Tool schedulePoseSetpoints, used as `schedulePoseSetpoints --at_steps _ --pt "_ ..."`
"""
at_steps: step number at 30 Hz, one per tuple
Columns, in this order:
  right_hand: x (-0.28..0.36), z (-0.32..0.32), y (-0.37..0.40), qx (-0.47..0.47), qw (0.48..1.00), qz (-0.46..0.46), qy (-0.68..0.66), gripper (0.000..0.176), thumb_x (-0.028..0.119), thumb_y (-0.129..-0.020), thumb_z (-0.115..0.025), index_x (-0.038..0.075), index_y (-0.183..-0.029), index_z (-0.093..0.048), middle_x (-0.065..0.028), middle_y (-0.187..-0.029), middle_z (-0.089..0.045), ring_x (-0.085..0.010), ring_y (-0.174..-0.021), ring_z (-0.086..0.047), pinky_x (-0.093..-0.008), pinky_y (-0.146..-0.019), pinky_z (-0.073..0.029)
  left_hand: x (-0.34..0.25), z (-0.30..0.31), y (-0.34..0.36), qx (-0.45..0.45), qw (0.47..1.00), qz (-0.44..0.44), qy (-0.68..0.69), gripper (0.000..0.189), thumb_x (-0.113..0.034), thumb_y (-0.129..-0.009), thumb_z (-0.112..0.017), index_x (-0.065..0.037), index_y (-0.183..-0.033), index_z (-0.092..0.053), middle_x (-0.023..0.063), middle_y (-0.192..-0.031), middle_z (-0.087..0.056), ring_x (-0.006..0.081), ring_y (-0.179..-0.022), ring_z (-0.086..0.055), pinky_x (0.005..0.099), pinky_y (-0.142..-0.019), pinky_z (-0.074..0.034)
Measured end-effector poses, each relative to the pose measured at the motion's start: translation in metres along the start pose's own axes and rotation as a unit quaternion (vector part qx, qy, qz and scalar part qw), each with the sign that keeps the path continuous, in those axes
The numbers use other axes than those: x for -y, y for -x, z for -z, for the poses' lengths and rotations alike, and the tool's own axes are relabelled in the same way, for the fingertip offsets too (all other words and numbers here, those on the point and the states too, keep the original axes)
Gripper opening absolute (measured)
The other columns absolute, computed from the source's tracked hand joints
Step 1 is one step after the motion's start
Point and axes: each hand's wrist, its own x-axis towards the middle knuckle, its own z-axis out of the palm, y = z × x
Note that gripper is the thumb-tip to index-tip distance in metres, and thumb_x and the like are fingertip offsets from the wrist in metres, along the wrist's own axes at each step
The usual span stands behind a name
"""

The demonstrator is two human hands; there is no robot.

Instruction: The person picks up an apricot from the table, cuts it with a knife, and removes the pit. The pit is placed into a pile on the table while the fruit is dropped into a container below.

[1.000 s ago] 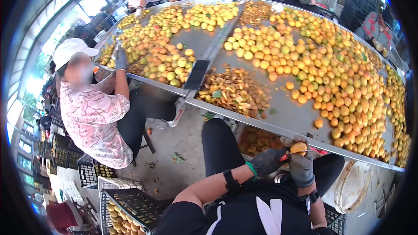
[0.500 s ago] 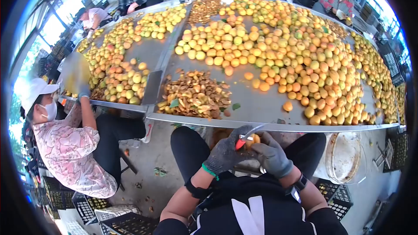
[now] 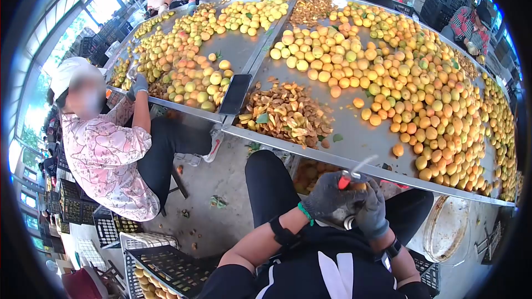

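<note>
Both of my hands wear grey gloves and meet over my lap at the table's front edge. My left hand [image 3: 328, 196], with a green cuff, is closed round the red handle of a small knife [image 3: 344, 180]; its blade points up and right. My right hand [image 3: 372, 210] is closed on an apricot [image 3: 357, 186], mostly hidden between the fingers and close against the knife. Ahead on the metal table [image 3: 360, 147] lies a heap of cut apricot pieces [image 3: 288, 112]. Whole apricots [image 3: 410, 94] spread behind it and to the right.
A black phone [image 3: 236, 94] lies on the table divider. At left sits a co-worker [image 3: 105, 144] in a pink patterned shirt; other people work along the far side. A black crate [image 3: 172, 268] stands at lower left, a white bucket [image 3: 446, 227] at right.
My view has turned left, so the table and my hands appear shifted right. Both hands stay together around the knife and apricot. The co-worker at left has lowered a yellow container, now out of sight.
</note>
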Motion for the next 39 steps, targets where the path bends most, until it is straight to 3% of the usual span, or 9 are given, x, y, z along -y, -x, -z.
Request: schedulePoseSetpoints --at_steps 2,6,8,12,16,20,24,27,39 --pt "0.018 -0.007 -0.007 0.014 0.787 -0.125 -0.604 0.025 0.018 -0.099 -0.039 0.004 -0.115 -0.052 -0.0058 -0.106 -0.058 -0.0106 -0.097 -0.056 -0.0278 -0.085 -0.047 0.007 0.002 -0.002 0.003 1.0 -0.002 0.009 0.036 -0.023 -0.075 -0.077 -0.007 -0.105 -0.065 0.0075 -0.091 -0.068 0.0147 -0.083 -0.064 0.03 -0.076 -0.051" --pt "0.007 -0.015 -0.013 -0.041 0.856 -0.122 -0.5 0.017 0.012 -0.096 -0.045 0.005 -0.11 -0.053 -0.0052 -0.107 -0.059 -0.0135 -0.096 -0.058 -0.0296 -0.082 -0.049 0.03 0.004 0.0 0.033 0.996 -0.001 0.081 0.04 -0.012 -0.076 -0.076 -0.004 -0.113 -0.063 0.0036 -0.099 -0.067 0.0101 -0.088 -0.061 0.0275 -0.081 -0.051" --pt "0.011 -0.012 -0.02 -0.098 0.988 0.11 0.041 0.016 0.004 -0.091 -0.05 0.004 -0.107 -0.052 -0.0049 -0.104 -0.059 -0.0144 -0.093 -0.058 -0.0295 -0.081 -0.048 0.014 0.004 0.001 -0.017 0.997 -0.007 0.077 0.043 -0.012 -0.078 -0.074 -0.003 -0.117 -0.06 0.0045 -0.101 -0.067 0.0103 -0.09 -0.061 0.0272 -0.082 -0.051" --pt "0.019 -0.01 -0.024 -0.08 0.99 0.097 0.065 0.02 -0.002 -0.087 -0.054 0.002 -0.106 -0.052 -0.0051 -0.1 -0.058 -0.0135 -0.091 -0.058 -0.0277 -0.081 -0.048 0.021 -0.005 0.003 -0.054 0.976 0.102 0.183 0.037 -0.018 -0.079 -0.074 -0.005 -0.112 -0.063 0.0067 -0.105 -0.066 0.0116 -0.092 -0.06 0.029 -0.081 -0.05" --pt "0.002 -0.017 -0.02 -0.029 0.966 -0.066 -0.247 0.019 0.0 -0.092 -0.049 0.001 -0.111 -0.05 -0.0089 -0.105 -0.057 -0.0162 -0.091 -0.059 -0.0278 -0.08 -0.051 0.015 0.0 0.003 -0.087 0.994 0.073 -0.002 0.031 -0.015 -0.082 -0.071 -0.002 -0.11 -0.064 0.0052 -0.098 -0.068 0.0112 -0.087 -0.062 0.0275 -0.08 -0.05" --pt "0.001 -0.011 -0.016 0.046 0.784 -0.18 -0.592 0.026 0.0 -0.091 -0.049 0.0 -0.117 -0.05 -0.0122 -0.116 -0.054 -0.0206 -0.104 -0.056 -0.037 -0.094 -0.05 0.03 0.003 -0.001 -0.16 0.966 0.124 0.162 0.018 -0.013 -0.086 -0.066 -0.004 -0.102 -0.066 0.0036 -0.088 -0.067 0.009 -0.082 -0.06 0.0249 -0.073 -0.05" --pt "-0.004 -0.009 -0.014 0.084 0.684 -0.185 -0.701 0.031 -0.001 -0.089 -0.05 0.0 -0.12 -0.049 -0.0149 -0.121 -0.052 -0.0248 -0.108 -0.056 -0.0384 -0.096 -0.048 0.028 0.006 -0.007 -0.173 0.929 0.222 0.243 0.015 -0.013 -0.086 -0.065 -0.006 -0.099 -0.067 0.001 -0.075 -0.061 0.0047 -0.046 -0.047 0.0198 -0.041 -0.036" --pt "-0.044 -0.017 -0.018 0.049 0.902 -0.154 -0.4 0.035 -0.002 -0.087 -0.049 0.0 -0.122 -0.049 -0.0162 -0.126 -0.051 -0.0254 -0.112 -0.055 -0.0362 -0.097 -0.046 0.038 -0.002 -0.004 -0.158 0.902 0.22 0.337 0.015 -0.015 -0.086 -0.062 -0.003 -0.095 -0.065 0.0024 -0.07 -0.06 0.007 -0.039 -0.043 0.0205 -0.035 -0.032" --pt "-0.039 -0.026 -0.025 -0.016 0.757 -0.256 -0.601 0.029 0.008 -0.092 -0.043 0.003 -0.12 -0.052 -0.0136 -0.115 -0.058 -0.0253 -0.111 -0.055 -0.0448 -0.1 -0.042 0.064 -0.01 -0.01 -0.099 0.947 0.235 0.194 0.019 -0.014 -0.086 -0.065 -0.004 -0.102 -0.067 0.003 -0.088 -0.068 0.009 -0.081 -0.061 0.0243 -0.072 -0.049"
